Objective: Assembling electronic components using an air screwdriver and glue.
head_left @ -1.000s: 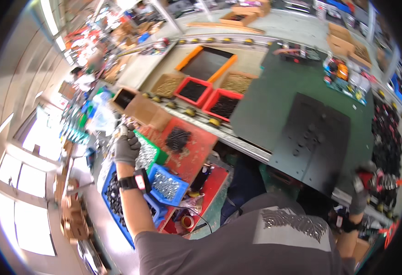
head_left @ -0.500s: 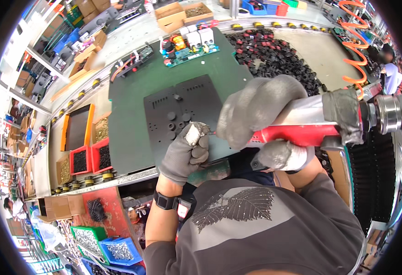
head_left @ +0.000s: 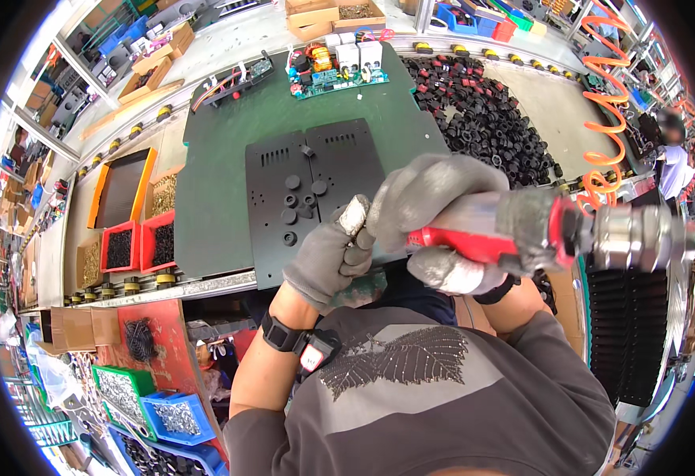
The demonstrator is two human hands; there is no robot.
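While the right hand, in a grey work glove, is wrapped tight around the red-bodied pneumatic screwdriver with its steel air coupling, the gloved left hand has come up against the tool's front end, fingers pinched narrow as if seating a small screw on the bit, though the screw itself is hidden. Both hang just above the near edge of the flat black perforated metal panel lying on the green-matted worktop. A second ago the left hand was down at the blue bins of screws; half a second ago it was already at the tool, so the driver now looks loaded and ready for the panel.
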